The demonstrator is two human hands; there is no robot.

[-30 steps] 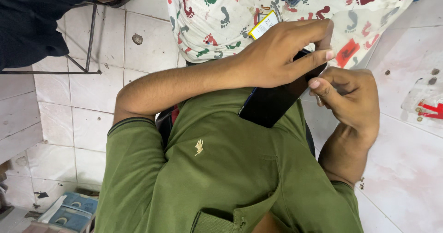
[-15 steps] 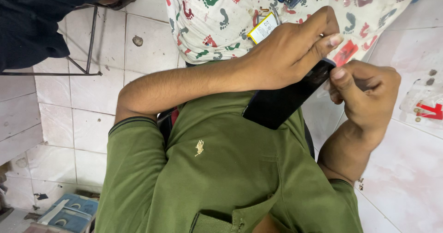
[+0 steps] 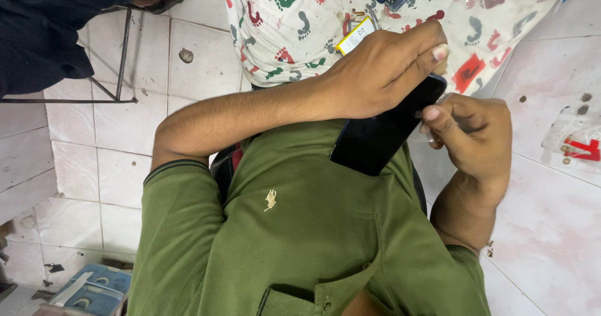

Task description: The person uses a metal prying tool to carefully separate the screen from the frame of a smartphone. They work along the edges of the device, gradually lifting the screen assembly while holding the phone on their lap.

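The left hand [image 3: 382, 72] grips the black phone [image 3: 382, 134] from above, fingers curled over its upper edge. The phone's long axis slants from the shirt up toward the right hand [image 3: 476, 134], which pinches at its top corner, fingertips touching it.

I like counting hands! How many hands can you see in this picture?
2. The left hand lies on top of the black phone, gripping its upper edge. The right hand pinches the phone's corner from the right. Other people's hands may be hidden.

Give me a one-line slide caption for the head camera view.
Left hand steadies a black phone against a green polo shirt while the right hand pinches its edge.
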